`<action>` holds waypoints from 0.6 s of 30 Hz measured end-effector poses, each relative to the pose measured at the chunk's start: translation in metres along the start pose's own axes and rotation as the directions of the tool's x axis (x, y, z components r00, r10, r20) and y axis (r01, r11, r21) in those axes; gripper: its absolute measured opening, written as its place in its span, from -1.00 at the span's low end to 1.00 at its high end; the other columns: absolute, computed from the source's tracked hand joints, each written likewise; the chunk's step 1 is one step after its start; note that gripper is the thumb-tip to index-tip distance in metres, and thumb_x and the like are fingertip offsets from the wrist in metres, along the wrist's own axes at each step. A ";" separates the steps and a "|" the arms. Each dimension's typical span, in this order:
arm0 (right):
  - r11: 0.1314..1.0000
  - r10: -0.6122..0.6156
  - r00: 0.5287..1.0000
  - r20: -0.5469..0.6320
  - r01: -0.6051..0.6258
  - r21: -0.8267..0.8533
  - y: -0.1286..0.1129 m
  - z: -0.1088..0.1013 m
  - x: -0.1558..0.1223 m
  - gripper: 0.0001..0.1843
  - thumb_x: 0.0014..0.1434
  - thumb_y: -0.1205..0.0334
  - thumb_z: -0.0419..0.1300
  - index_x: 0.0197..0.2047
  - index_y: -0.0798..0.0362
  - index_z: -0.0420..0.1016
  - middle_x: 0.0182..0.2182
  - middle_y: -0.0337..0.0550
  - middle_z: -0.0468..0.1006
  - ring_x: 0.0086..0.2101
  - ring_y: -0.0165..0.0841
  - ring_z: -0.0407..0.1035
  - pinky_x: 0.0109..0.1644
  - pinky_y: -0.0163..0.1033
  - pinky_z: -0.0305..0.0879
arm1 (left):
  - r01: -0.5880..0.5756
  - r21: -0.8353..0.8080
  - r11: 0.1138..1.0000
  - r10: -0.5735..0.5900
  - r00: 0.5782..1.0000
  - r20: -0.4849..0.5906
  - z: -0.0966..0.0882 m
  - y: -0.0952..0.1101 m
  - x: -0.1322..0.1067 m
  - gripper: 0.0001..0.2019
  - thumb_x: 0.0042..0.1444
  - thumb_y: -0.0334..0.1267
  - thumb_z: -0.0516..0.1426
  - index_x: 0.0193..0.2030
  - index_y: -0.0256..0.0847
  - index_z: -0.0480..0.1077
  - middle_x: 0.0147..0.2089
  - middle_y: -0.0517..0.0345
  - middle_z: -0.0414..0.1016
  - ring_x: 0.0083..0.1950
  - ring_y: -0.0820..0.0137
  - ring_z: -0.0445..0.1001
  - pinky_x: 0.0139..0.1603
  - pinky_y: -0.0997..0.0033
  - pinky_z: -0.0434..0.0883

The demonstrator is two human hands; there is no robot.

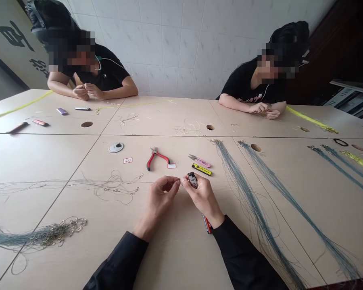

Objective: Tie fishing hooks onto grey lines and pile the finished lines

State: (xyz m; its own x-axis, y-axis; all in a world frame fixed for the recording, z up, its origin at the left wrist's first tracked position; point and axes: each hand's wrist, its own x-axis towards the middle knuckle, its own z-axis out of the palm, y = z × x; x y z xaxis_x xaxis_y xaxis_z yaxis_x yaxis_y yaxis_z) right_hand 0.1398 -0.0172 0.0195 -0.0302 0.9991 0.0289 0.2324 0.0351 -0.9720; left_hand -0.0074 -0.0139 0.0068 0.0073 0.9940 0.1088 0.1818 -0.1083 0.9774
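My right hand grips a small black lighter, its top sticking up above my fingers. My left hand faces it, with the fingertips pinched together and nearly touching my right fingertips. Anything thin between them is too fine to make out. Just under my right wrist lies a red-and-blue lighter, partly hidden by the wrist. Red-handled pliers and pink scissors lie a little beyond my hands, beside a yellow-and-black packet.
Long bundles of grey-blue fishing line with small hooks spread across the right of the pale table. A hooked bundle and loose line lie left. Two co-workers sit opposite, working with their hands, among table holes and several lighters.
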 end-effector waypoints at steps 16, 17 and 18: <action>0.886 0.058 0.947 -0.315 0.097 0.453 -0.025 -0.042 0.004 -0.66 0.19 -0.08 0.23 -0.30 0.01 0.28 -0.60 -0.46 -0.03 -0.62 -0.53 -0.15 -0.58 -0.33 -0.19 | -0.276 0.249 0.928 0.251 0.960 0.128 -0.004 -0.004 0.004 -0.77 0.28 -0.15 0.08 -0.10 -0.12 0.54 -0.22 0.09 0.47 -0.15 0.31 0.44 -0.12 0.33 0.38; 0.862 0.041 0.910 -0.412 0.176 0.475 -0.036 -0.058 0.002 -0.68 0.17 -0.04 0.25 -0.32 0.01 0.27 -0.60 -0.46 -0.04 -0.62 -0.53 -0.16 -0.58 -0.32 -0.20 | -0.297 0.279 0.913 0.274 0.954 0.120 -0.005 -0.005 0.005 -0.78 0.27 -0.17 0.08 -0.13 -0.12 0.54 -0.21 0.09 0.46 -0.13 0.29 0.44 -0.09 0.30 0.38; 0.842 0.015 0.864 -0.503 0.261 0.472 -0.049 -0.076 -0.002 -0.70 0.16 0.01 0.27 -0.33 0.00 0.27 -0.60 -0.47 -0.06 -0.63 -0.53 -0.18 -0.58 -0.31 -0.22 | -0.312 0.305 0.900 0.293 0.950 0.105 -0.005 -0.008 0.007 -0.80 0.25 -0.18 0.09 -0.17 -0.12 0.54 -0.22 0.09 0.46 -0.13 0.28 0.44 -0.07 0.28 0.38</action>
State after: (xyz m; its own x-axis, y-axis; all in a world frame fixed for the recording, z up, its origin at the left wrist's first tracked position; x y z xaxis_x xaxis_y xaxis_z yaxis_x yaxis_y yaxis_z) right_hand 0.2027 -0.0197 0.0847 0.4668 0.8751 0.1277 -0.2715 0.2793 -0.9210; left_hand -0.0135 -0.0065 0.0010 0.1636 0.9141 0.3711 0.4616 -0.4033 0.7901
